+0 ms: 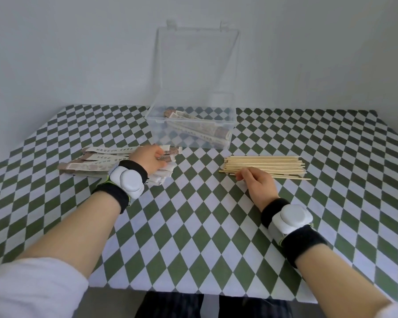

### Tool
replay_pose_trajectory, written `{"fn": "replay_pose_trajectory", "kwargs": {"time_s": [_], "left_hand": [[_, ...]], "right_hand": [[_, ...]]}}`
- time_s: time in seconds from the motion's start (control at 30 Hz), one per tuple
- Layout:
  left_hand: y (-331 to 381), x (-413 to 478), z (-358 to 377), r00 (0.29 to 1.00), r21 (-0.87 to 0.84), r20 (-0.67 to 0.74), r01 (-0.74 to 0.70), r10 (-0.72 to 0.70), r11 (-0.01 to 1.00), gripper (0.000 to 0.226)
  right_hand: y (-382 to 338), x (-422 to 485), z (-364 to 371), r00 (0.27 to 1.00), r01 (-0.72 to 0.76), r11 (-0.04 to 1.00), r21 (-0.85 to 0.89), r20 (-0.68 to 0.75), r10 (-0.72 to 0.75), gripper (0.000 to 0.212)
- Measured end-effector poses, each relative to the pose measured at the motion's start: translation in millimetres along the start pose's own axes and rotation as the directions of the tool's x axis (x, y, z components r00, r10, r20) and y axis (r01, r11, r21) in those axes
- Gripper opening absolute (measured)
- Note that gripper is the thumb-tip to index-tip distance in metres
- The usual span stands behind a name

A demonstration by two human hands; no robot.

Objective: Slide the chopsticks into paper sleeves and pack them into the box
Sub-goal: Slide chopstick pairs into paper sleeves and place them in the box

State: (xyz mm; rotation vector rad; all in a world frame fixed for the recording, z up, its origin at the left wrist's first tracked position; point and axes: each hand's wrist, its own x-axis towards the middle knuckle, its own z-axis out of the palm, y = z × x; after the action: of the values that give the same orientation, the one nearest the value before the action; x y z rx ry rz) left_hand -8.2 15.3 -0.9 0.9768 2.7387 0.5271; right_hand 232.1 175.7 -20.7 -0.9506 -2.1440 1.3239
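The person is sitting at a table spread with a green-and-white diamond-checked cloth (193, 214), both forearms reaching out over it. At the far edge, against the wall, a clear plastic box (154, 121) is standing with its hinged lid (197, 63) propped upright. Inside it a few sleeved chopsticks (200, 130) are lying slantwise across the bottom, leaning toward the right-hand corner, and much of the box floor is showing through around them.

To the left of the box, well apart from it, a loose pile of printed paper sleeves (97, 159) is lying fanned out. The left hand (148, 160) is resting on the pile's right end, its fingers curling down and gripping some of the sleeves.

To the right, a bundle of bare wooden chopsticks (267, 165) is lying side by side, running left to right. The right hand (259, 184) is reaching to the near edge of that bundle, thumb and fingertips (239, 176) drawing together and pinching the nearest sticks at their left end.

Each wrist is wearing a black band carrying a white rounded device (129, 182).
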Motion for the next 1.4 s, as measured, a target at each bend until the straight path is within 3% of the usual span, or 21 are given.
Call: {"fn": "replay_pose_trajectory", "kwargs": {"time_s": [0.13,0.27,0.5,0.8,0.87,0.93,1.0,1.03,1.1,1.17,1.23,1.27,1.33,1.4], "left_hand": [[4.6,-5.9,-5.0,0.999,-0.034,-0.046,-0.031,0.029,0.999,0.033],[27.7,-20.1,-13.4,0.966,-0.053,-0.065,-0.255,0.251,0.966,0.031],[83.2,-43.4,-2.2,0.834,-0.085,-0.081,-0.552,0.546,0.83,0.026],[101.9,-45.4,45.4,0.74,-0.077,-0.123,-0.672,0.662,0.737,0.031],[99.5,-46.6,53.5,0.739,-0.133,-0.193,-0.671,0.645,0.729,0.034],[96.5,-53.7,58.8,0.745,-0.264,-0.383,-0.654,0.546,0.709,0.032],[96.0,-65.2,61.3,0.774,-0.444,-0.547,-0.591,0.318,0.674,0.019],[97.6,-70.6,62.2,0.827,-0.57,-0.531,-0.511,0.186,0.643,0.014],[103.5,-75.3,63.8,0.962,-0.83,-0.274,-0.23,-0.012,0.508,0.034],[104.9,-73.1,68.5,0.998,-0.901,0.042,0.058,-0.045,0.429,0.058],[105.5,-72.8,70.2,0.992,-0.906,0.128,0.119,-0.005,0.406,0.056],[107.7,-73.8,70.3,0.993,-0.936,0.115,0.1,0.026,0.337,0.047],[114.2,-72.4,70.5,0.99,-0.993,0.116,0.115,0.079,0.024,0.036],[120.2,-68.5,68.2,0.983,-0.938,0.15,0.176,0.106,-0.3,0.036]], "right_hand": [[0.0,-1.5,2.3,1.0,-0.013,0.999,0.035,0.0,0.013,0.031],[1.3,-3.5,2.0,1.0,0.003,0.995,0.099,-0.012,-0.002,0.029],[-5.9,-1.8,4.3,0.999,0.008,0.935,0.354,0.027,-0.019,0.014],[-2.3,-2.0,-7.4,0.99,0.024,0.929,0.37,0.118,-0.073,0.01],[0.4,-1.4,-8.2,0.994,0.039,0.928,0.369,0.085,-0.075,0.017],[0.1,-0.8,-8.4,0.996,0.039,0.918,0.395,0.061,-0.068,0.017],[-0.6,0.7,-7.1,0.997,0.024,0.916,0.4,0.055,-0.05,0.014],[-0.5,1.8,-7.0,0.998,0.017,0.917,0.399,0.05,-0.04,0.014],[0.4,3.5,-8.0,0.999,0.005,0.91,0.414,0.031,-0.02,0.015],[1.5,3.4,-8.9,1.0,-0.002,0.903,0.43,0.016,-0.006,0.018],[1.4,2.3,-9.0,1.0,0.008,0.902,0.432,0.021,-0.019,0.02],[0.8,2.0,-8.7,0.999,0.009,0.901,0.435,0.033,-0.027,0.02],[-0.9,1.9,-8.5,0.997,0.002,0.891,0.453,0.068,-0.036,0.02],[-1.7,2.2,-7.3,0.993,0.001,0.892,0.451,0.106,-0.055,0.02]]}}
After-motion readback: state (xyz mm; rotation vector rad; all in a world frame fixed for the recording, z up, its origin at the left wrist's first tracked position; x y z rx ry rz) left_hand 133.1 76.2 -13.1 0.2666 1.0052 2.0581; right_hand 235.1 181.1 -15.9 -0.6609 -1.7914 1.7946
